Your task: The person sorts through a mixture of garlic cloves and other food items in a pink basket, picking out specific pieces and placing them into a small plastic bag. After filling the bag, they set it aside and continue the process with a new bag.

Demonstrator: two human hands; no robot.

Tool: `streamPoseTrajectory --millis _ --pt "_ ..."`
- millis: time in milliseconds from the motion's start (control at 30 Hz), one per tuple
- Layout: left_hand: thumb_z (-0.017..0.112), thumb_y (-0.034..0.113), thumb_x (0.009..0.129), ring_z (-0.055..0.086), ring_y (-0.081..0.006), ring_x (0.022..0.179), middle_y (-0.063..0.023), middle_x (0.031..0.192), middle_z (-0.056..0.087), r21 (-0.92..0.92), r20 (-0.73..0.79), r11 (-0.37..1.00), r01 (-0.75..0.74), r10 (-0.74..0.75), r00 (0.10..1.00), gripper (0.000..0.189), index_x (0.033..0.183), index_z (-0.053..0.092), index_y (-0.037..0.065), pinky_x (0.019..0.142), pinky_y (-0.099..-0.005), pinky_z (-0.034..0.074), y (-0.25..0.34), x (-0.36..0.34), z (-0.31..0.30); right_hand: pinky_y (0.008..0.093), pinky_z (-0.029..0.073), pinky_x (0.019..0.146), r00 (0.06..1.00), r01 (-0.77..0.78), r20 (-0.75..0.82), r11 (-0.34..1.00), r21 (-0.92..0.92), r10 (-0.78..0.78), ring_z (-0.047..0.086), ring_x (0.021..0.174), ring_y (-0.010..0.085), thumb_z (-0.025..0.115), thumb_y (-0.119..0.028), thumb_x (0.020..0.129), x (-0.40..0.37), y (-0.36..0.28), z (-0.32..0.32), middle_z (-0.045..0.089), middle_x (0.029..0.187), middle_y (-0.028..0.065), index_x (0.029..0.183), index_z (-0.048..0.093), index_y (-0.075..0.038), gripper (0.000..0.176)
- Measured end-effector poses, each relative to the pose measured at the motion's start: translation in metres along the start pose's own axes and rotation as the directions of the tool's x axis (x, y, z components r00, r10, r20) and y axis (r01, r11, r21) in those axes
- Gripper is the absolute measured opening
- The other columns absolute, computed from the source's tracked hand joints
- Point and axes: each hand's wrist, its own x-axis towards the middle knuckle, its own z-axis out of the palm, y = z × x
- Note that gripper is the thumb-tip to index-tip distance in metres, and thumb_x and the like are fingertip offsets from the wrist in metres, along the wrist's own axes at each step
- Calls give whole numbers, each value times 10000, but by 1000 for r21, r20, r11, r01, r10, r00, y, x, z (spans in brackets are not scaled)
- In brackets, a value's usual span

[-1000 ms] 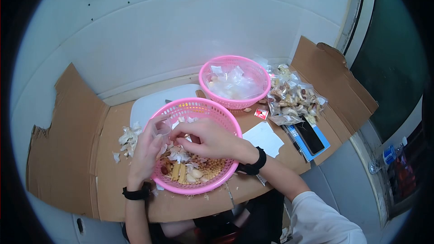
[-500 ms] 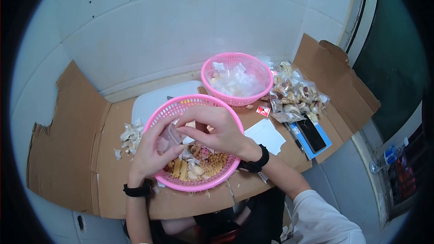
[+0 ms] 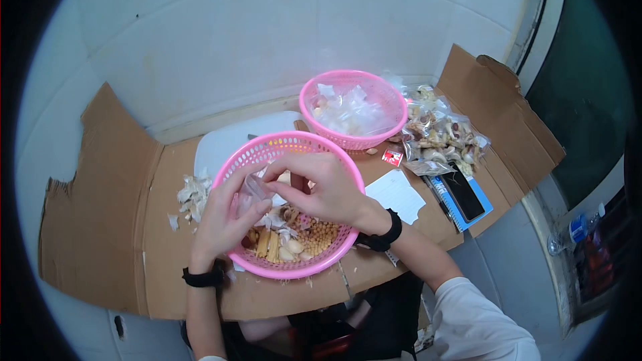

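Two bare hands work together above the front pink basket, and between them is a small clear plastic bag. The left hand holds this bag in a loose curl, its thumb stretched below the film. The right hand is arched, with thumb and forefinger pinching the bag's edge; how much film lies between them is too small to tell.

The bag should be very light, soft and somewhat slippery, so it may fold easily or cling to itself. It is probably best taken near its edge, with gentle pressure from both sides. Below it lie yellow beans, pale pieces and stick-like pieces.

Compared with one second ago, the bag looks flatter and less like a cup, the left thumb reaches further to the right, and the right fingers are straighter. Since the half-second frame, the hands have almost the same pose, but the baskets, including the rear pink basket, appear slightly higher in view.
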Motion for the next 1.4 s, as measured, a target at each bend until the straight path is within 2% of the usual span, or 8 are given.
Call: streamPoseTrajectory --millis 333,733,867,967,1067,1133,1200,1400 --pt "853 216 833 690 -261 1190 -158 1249 720 -37 45 999 -30 32 998 663 1401 598 -10 1041 -386 519 3 -3 -1 255 506 592 992 121 42 992 -41 -119 684 731 106 752 -33 906 1 9 6 779 954 38 1059 775 -39 155" --pt "894 210 792 696 -256 1183 -160 1242 725 -31 58 999 -43 45 997 708 1389 597 -25 1035 -382 526 0 -1 0 247 447 516 997 57 51 998 -38 -55 590 564 67 769 -54 900 1 9 4 758 846 15 1088 789 -60 189" --pt "832 196 863 704 -248 1131 -159 1213 725 19 15 1000 -9 9 1000 617 1388 594 -23 1006 -379 530 7 -2 0 246 453 542 992 -63 -112 998 8 63 599 607 62 701 -84 976 2 4 6 713 782 19 991 753 -14 88" --pt "751 177 940 700 -234 1089 -159 1188 719 3 -38 999 37 -37 999 528 1397 574 -20 972 -373 533 7 -3 2 257 458 564 942 -203 -256 976 84 218 599 648 67 615 -136 1047 5 8 -1 640 720 8 856 671 14 249" --pt "687 180 995 686 -206 1051 -149 1151 709 -97 -65 994 48 -54 996 478 1409 551 -14 936 -359 534 6 -3 4 417 495 619 936 -325 90 934 -146 340 632 595 263 626 -190 942 -1 21 -6 618 652 167 810 675 37 267" --pt "667 189 1012 677 -190 1034 -144 1135 704 -176 -54 982 68 -78 995 468 1415 540 -11 920 -351 534 5 -3 4 412 506 638 911 -257 278 946 -198 306 658 626 250 637 -193 955 -10 30 2 651 684 151 855 684 33 252" --pt "658 221 1026 654 -162 1001 -131 1103 696 -63 -77 998 -27 22 997 465 1413 539 -10 889 -334 531 1 -2 3 441 534 710 732 -213 594 941 -265 333 707 716 319 669 -203 955 -7 19 0 727 780 165 927 723 12 224" --pt "650 223 1032 652 -160 994 -135 1117 697 -99 -76 995 -9 2 997 451 1404 546 -10 877 -325 532 -4 -2 5 413 555 721 630 -205 672 917 -341 391 719 736 281 747 -196 894 -11 17 -1 737 785 130 924 732 -2 197"
